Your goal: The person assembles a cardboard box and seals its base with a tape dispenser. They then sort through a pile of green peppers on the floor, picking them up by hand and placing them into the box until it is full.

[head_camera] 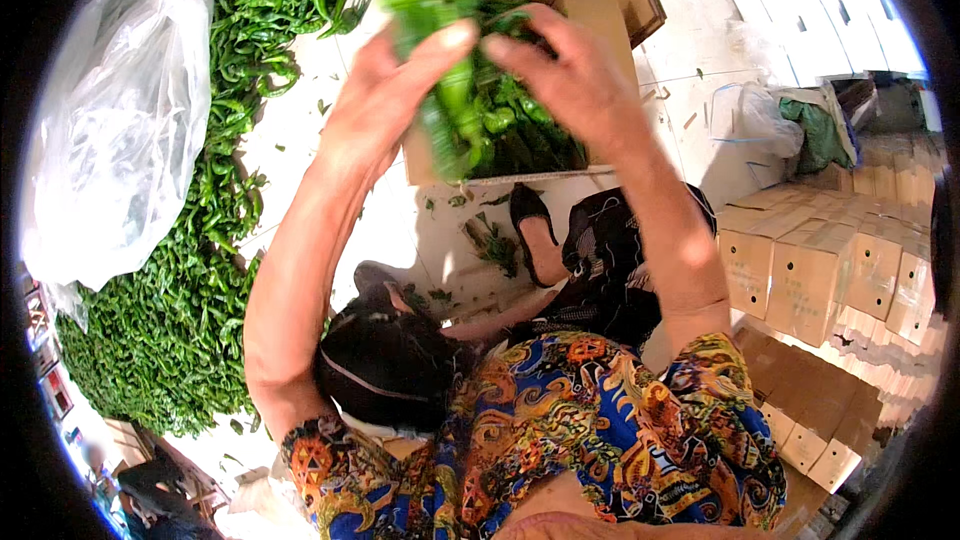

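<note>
My left hand (390,82) grips a bunch of long green peppers (454,90), blurred by motion, with the thumb across them. Close beside it is my right hand (570,64), fingers curved and thumb bent inward. Dark green peppers show between its fingertips, but whether it grips them or they lie behind is unclear. Both hands are over an open cardboard carton (600,30) on the floor in front of me. More green peppers (529,127) fill the visible part of its inside; my hands hide the rest.
A large heap of green peppers (172,345) spreads along the left, partly under clear plastic sheeting (127,112). Scraps of greenery (491,240) lie on the tiled floor near my shoe (529,217). Stacked cardboard cartons (806,262) and plastic bags (754,120) are at the right.
</note>
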A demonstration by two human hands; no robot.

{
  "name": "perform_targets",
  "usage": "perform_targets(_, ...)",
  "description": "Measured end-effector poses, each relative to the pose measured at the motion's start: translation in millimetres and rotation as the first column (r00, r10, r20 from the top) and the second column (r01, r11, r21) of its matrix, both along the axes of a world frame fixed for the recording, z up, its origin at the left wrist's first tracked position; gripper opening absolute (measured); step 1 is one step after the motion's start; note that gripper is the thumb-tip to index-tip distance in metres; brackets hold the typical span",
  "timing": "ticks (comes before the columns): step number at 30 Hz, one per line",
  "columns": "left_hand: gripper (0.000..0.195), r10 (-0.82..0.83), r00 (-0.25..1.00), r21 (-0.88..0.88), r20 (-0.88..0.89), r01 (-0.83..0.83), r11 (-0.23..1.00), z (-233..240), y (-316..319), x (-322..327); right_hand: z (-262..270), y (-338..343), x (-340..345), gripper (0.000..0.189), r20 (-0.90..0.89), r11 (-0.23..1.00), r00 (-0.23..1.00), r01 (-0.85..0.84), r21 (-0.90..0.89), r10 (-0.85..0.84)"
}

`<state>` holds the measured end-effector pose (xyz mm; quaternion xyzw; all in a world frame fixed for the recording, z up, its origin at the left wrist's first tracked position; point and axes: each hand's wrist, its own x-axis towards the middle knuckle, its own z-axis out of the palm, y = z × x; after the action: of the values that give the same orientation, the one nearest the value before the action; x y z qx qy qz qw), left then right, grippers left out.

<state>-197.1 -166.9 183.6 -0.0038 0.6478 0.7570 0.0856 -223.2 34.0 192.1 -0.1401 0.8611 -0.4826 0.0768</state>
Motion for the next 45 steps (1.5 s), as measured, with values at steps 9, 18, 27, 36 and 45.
perform_targets(9,0.042,0.321,0.925,-0.210,0.202,-0.279,0.937,-111.2,-97.0,73.8,-43.4,51.3,28.8,0.032,0.180,0.956,0.978,-0.148,0.254,0.104)
perform_targets(18,0.044,0.867,0.392,-0.591,0.307,-0.636,0.496,-348.9,-180.7,524.8,-45.3,-19.4,20.7,0.025,-0.051,0.863,0.907,-0.379,0.334,0.418)
perform_targets(27,0.106,0.966,0.177,-0.965,0.190,-0.147,0.217,-300.7,-121.1,582.7,-2.1,-95.0,140.3,0.020,0.065,0.809,0.819,-0.573,0.130,0.570)
perform_targets(36,0.098,0.888,0.440,-0.965,-0.134,-0.264,-0.014,-303.3,-220.4,478.4,-188.3,-106.5,174.1,0.023,0.357,0.637,0.614,-0.768,0.065,0.704)
perform_targets(45,0.093,0.908,0.412,-0.978,0.076,-0.145,0.148,-348.6,-221.7,355.9,-281.8,-153.7,197.2,0.037,0.687,0.649,0.554,-0.745,0.156,0.470)
